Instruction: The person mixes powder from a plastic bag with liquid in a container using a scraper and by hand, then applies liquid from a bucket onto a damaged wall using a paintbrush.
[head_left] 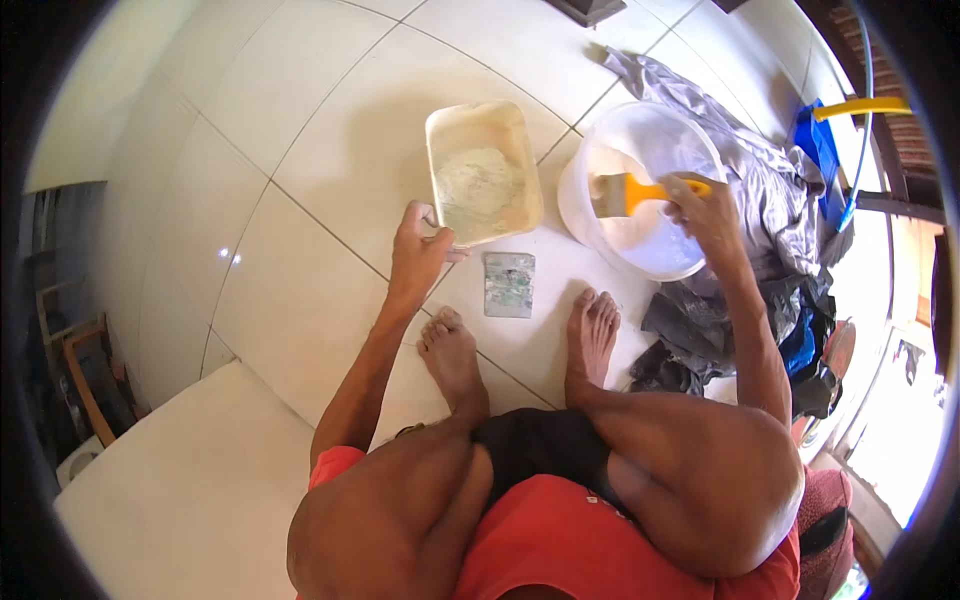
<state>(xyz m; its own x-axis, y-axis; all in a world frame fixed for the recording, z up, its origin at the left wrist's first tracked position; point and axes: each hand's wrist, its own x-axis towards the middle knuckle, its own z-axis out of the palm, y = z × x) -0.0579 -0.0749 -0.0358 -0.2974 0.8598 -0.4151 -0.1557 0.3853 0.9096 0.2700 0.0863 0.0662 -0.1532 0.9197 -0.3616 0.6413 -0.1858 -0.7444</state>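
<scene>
Paintbrush [643, 192] (one), yellow-handled, above one tub [675, 243]; my right hand [703, 208] grips it, my left hand [422, 252] pinches one tray [500, 122].

The top edge cuts off a dark object [590, 10]; the bottom, the red shirt [550, 535].
</scene>
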